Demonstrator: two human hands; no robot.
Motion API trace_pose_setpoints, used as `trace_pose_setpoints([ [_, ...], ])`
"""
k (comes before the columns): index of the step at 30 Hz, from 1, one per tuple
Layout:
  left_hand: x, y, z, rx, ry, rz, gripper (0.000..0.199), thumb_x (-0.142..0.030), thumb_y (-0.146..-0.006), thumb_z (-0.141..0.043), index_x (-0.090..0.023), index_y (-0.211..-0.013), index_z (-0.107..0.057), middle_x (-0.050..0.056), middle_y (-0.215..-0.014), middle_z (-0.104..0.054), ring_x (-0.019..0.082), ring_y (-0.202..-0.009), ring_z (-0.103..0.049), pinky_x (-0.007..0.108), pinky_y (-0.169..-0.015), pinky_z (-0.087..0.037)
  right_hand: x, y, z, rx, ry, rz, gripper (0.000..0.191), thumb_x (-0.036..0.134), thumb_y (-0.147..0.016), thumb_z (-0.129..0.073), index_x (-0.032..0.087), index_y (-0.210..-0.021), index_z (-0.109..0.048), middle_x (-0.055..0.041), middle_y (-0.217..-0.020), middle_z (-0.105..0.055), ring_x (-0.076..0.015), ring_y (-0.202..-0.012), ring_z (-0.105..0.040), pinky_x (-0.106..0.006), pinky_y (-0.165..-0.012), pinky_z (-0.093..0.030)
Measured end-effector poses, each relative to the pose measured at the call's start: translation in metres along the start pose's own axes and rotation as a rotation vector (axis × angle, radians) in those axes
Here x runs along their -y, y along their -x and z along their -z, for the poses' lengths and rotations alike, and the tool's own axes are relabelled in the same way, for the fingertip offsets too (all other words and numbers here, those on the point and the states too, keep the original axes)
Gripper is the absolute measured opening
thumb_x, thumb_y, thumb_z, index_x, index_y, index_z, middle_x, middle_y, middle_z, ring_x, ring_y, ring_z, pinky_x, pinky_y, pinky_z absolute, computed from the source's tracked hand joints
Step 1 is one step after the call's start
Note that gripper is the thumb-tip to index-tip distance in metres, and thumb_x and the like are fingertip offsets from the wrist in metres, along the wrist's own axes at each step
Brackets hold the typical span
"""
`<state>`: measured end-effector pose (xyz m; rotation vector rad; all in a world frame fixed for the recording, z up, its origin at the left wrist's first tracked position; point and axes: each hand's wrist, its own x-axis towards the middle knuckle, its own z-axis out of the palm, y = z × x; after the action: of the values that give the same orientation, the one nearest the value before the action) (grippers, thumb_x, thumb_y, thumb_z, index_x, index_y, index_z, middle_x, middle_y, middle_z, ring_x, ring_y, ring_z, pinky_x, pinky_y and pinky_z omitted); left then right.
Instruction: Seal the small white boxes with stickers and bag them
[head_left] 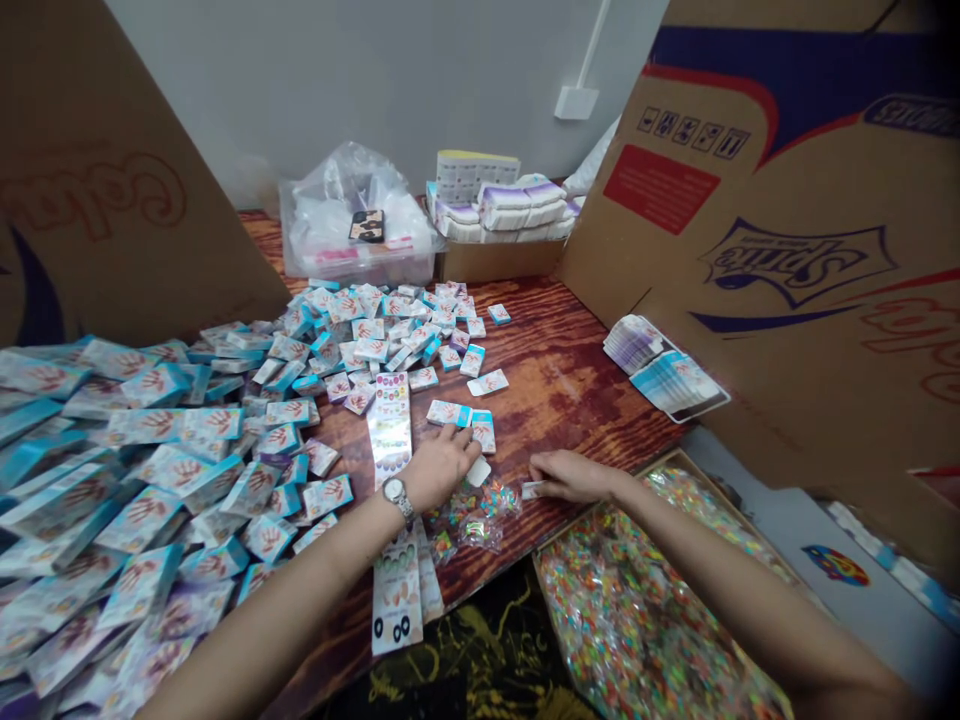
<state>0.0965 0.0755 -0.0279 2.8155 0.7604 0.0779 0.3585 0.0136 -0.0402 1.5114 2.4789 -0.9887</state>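
At the table (559, 370), white piece (531, 490) pinched by right fingers (545, 474), box (484, 429) beside left fingers (463, 446), grip unclear

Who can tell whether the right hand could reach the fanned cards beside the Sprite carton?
Probably yes: bare tabletop separates the right hand from the cards, though it holds a small white piece.

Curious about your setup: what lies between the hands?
The head view shows a small white piece beside the left hand, colourful packets, then bare tabletop before the right hand.

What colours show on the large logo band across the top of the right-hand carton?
Dark blue edged with red, on the carton; the head view shows it best.
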Motion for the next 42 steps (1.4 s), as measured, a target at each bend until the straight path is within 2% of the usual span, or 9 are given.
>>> trace_pose_setpoints([
  [6, 0.004, 0.038, 0.013, -0.178, 0.262, 0.151, 0.039, -0.029, -0.082, -0.06, -0.019, -0.118, -0.046, 0.009, -0.11, -0.055, 0.025, -0.102, -0.049, 0.037, -0.084, -0.044, 0.046, 0.014, 0.026, -0.31, -0.301, -0.009, 0.035, 0.038, -0.09, -0.05, 0.02, -0.12, -0.05, -0.0014, -0.087, -0.064, -0.0159, -0.077, -0.06, -0.027, -0.069, -0.045],
  [10, -0.005, 0.059, 0.008, -0.228, 0.42, 0.252, 0.042, -0.04, -0.08, -0.063, -0.019, -0.113, -0.048, 0.008, -0.101, -0.057, 0.023, -0.092, -0.054, 0.035, -0.077, -0.045, 0.096, 0.004, 0.035, -0.443, -0.339, 0.123, 0.024, 0.039, -0.091, -0.049, 0.02, -0.099, -0.063, -0.0035, -0.089, -0.065, -0.0164, -0.08, -0.059, -0.028, -0.071, -0.046],
  [15, -0.015, 0.078, 0.012, -0.262, 0.486, 0.32, 0.04, -0.044, -0.078, -0.064, -0.018, -0.105, -0.051, 0.008, -0.096, -0.06, 0.024, -0.089, -0.056, 0.036, -0.077, -0.045, 0.128, -0.013, 0.024, -0.591, 0.116, 0.344, 0.018, 0.024, -0.094, -0.045, 0.021, -0.096, -0.062, -0.0054, -0.084, -0.062, -0.0171, -0.079, -0.055, -0.028, -0.069, -0.044],
  [19, -0.018, 0.092, 0.018, -0.266, 0.491, 0.302, 0.041, -0.045, -0.08, -0.062, -0.017, -0.107, -0.051, 0.009, -0.096, -0.061, 0.026, -0.092, -0.057, 0.036, -0.078, -0.044, 0.135, -0.02, 0.017, -0.528, 0.599, 0.477, 0.02, 0.016, -0.092, -0.044, 0.022, -0.097, -0.063, -0.0057, -0.083, -0.063, -0.0178, -0.075, -0.053, -0.029, -0.065, -0.041],
  [23, -0.023, 0.101, 0.024, -0.237, 0.457, 0.319, 0.044, -0.049, -0.076, -0.064, -0.017, -0.103, -0.051, 0.008, -0.093, -0.061, 0.026, -0.09, -0.057, 0.035, -0.075, -0.044, 0.144, -0.022, 0.016, -0.486, 0.726, 0.641, 0.02, 0.016, -0.092, -0.043, 0.019, -0.098, -0.062, -0.0065, -0.085, -0.063, -0.0185, -0.076, -0.053, -0.032, -0.066, -0.043],
  [27, -0.03, 0.105, 0.029, -0.219, 0.39, 0.365, 0.04, -0.045, -0.078, -0.064, -0.017, -0.102, -0.05, 0.008, -0.096, -0.06, 0.026, -0.091, -0.055, 0.036, -0.076, -0.044, 0.151, -0.025, 0.016, -0.475, 0.583, 0.622, 0.021, 0.014, -0.091, -0.043, 0.017, -0.103, -0.061, -0.0091, -0.091, -0.063, -0.0202, -0.081, -0.054, -0.033, -0.069, -0.047],
  [31, -0.035, 0.109, 0.029, -0.247, 0.339, 0.405, 0.037, -0.04, -0.081, -0.062, -0.018, -0.106, -0.047, 0.008, -0.098, -0.057, 0.026, -0.092, -0.052, 0.037, -0.077, -0.044, 0.158, -0.026, 0.012, -0.519, 0.16, 0.499, 0.024, 0.011, -0.088, -0.046, 0.018, -0.108, -0.058, -0.0092, -0.101, -0.062, -0.0204, -0.091, -0.055, -0.034, -0.077, -0.049],
  [36, -0.042, 0.11, 0.026, -0.359, 0.303, 0.446, 0.032, -0.029, -0.08, -0.064, -0.019, -0.105, -0.045, 0.007, -0.099, -0.052, 0.025, -0.093, -0.048, 0.036, -0.076, -0.044, 0.167, -0.033, -0.004, -0.639, -0.309, 0.233, 0.017, 0.015, -0.087, -0.052, 0.021, -0.101, -0.058, -0.0033, -0.092, -0.065, -0.0162, -0.083, -0.062, -0.028, -0.075, -0.05],
  [42, -0.046, 0.115, 0.022, -0.449, 0.372, 0.466, 0.033, -0.019, -0.079, -0.064, -0.021, -0.106, -0.044, 0.004, -0.098, -0.051, 0.023, -0.091, -0.047, 0.036, -0.075, -0.043, 0.172, -0.035, -0.011, -0.61, -0.375, 0.222, 0.015, 0.019, -0.089, -0.051, 0.022, -0.103, -0.057, -0.0029, -0.094, -0.064, -0.0157, -0.085, -0.061, -0.027, -0.076, -0.049],
])
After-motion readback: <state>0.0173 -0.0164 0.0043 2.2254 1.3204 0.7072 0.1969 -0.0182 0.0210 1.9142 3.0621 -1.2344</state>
